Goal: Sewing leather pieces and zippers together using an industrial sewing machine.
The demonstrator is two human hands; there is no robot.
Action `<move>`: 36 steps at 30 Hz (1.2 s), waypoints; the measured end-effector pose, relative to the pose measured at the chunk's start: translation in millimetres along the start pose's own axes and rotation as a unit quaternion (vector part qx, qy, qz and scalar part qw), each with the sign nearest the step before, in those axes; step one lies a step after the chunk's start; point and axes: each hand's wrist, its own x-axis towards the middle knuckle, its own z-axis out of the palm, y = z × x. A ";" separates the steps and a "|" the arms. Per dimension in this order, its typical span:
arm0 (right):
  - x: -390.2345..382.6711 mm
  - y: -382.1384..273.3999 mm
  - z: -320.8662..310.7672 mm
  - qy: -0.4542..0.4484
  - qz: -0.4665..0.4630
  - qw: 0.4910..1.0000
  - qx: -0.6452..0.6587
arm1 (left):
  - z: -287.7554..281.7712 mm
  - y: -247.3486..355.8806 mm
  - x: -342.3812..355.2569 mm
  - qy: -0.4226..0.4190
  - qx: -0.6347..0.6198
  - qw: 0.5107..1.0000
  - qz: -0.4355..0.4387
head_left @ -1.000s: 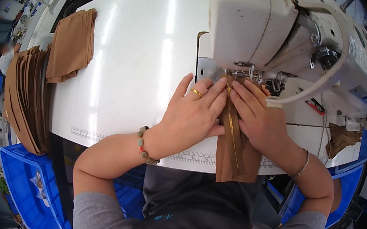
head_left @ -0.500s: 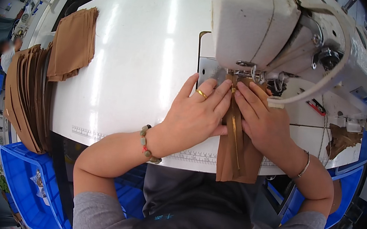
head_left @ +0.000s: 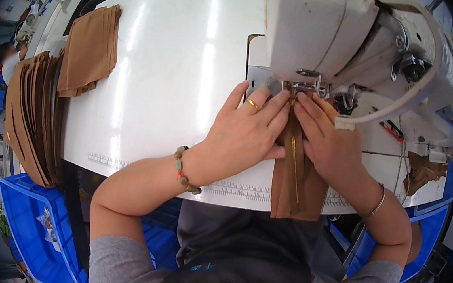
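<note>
A brown fabric piece (head_left: 311, 195) with a brass-toothed zipper (head_left: 295, 156) along it runs under the presser foot of a white sewing machine (head_left: 309, 32). Its near end hangs over the table's front edge. My left hand (head_left: 249, 124) lies flat with its fingers apart, the fingertips on the left side of the zipper close to the foot. On the zipper's right side, my right hand (head_left: 332, 141) rests with outstretched fingers pressed on the fabric. Both hands are open, gripping nothing. The needle area is partly hidden by the machine head and fingertips.
Brown fabric pieces lie in a tall stack (head_left: 35, 116) and a smaller stack (head_left: 91, 49) at the left of the white table (head_left: 161, 75). Blue bins (head_left: 37, 231) stand below on both sides. A red and black tool (head_left: 391, 130) and brown scraps (head_left: 423, 173) lie right.
The fabric and zipper have moved a little away from me under the presser foot, so less hangs over the edge. Both hands have moved slightly forward with it.
</note>
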 end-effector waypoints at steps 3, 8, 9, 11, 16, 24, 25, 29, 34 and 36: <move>2.1 0.3 -1.3 0.010 -0.007 1.000 -0.004 | -0.4 0.0 0.0 -0.005 0.003 1.000 -0.001; 2.0 -2.2 -7.3 0.021 -0.026 0.999 -0.010 | -1.7 9.0 -1.3 0.011 0.023 1.000 -0.008; -0.2 -4.6 -10.2 0.013 -0.027 1.000 -0.010 | -1.3 13.5 -2.3 0.027 0.016 0.999 0.009; -6.4 -9.9 -17.7 0.005 -0.028 1.000 -0.010 | -1.0 17.9 -4.7 0.044 0.008 0.999 0.026; -35.2 -27.7 -42.8 -0.024 -0.087 0.995 0.033 | -0.1 15.7 -10.0 0.041 -0.015 0.998 0.052; -68.9 -58.2 -29.7 0.002 -0.176 0.976 0.127 | -4.0 33.0 -33.8 0.059 0.005 0.995 0.076; -70.5 -58.5 -27.9 0.024 -0.180 0.977 0.108 | -4.8 36.8 -38.0 0.066 0.026 0.993 0.093; -74.6 -54.8 -28.0 0.027 -0.212 0.972 0.099 | -7.5 47.5 -51.0 0.079 -0.009 0.992 0.094; -75.5 -53.3 -29.2 0.047 -0.241 0.967 0.075 | -10.7 59.2 -60.2 0.078 0.000 0.994 0.080; -75.1 -53.9 -28.8 0.048 -0.246 0.966 0.067 | -10.6 61.9 -61.8 0.073 0.004 0.995 0.073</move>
